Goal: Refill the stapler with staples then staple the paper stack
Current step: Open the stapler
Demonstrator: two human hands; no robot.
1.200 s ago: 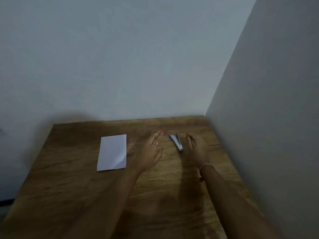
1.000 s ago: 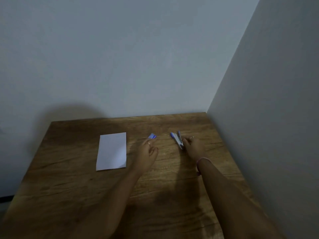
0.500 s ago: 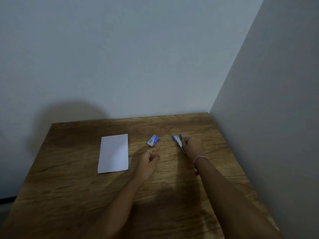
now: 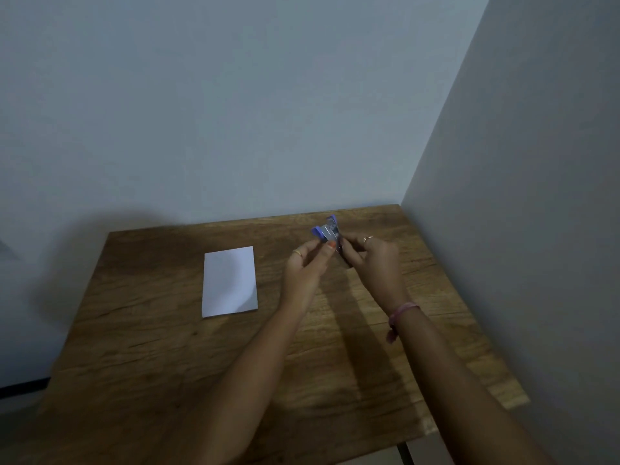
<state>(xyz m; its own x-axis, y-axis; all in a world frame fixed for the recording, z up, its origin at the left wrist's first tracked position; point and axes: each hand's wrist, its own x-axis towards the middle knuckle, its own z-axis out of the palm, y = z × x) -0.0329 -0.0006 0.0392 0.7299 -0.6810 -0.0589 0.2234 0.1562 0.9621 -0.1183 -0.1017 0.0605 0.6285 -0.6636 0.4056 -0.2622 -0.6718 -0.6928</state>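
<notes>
One small stapler (image 4: 328, 233), blue and silver, is held up above the far right part of the wooden tabletop (image 4: 167, 364), its two arms spread apart in a V. The right hand (image 4: 375, 263) has its grip clamped on the lower end of the stapler, and the left hand (image 4: 307, 266) pinches its fingers on the near arm of it. Whether any staples sit inside the stapler, I cannot tell; it is too small and blurred.

One paper stack (image 4: 229, 281), white and flat, lies on the tabletop to the left of the hands, well apart from them.

Each hand wears one ring, and there is one pink band (image 4: 401, 312) on the right wrist. The tabletop sits pushed into a corner of two plain pale walls (image 4: 235, 112).
</notes>
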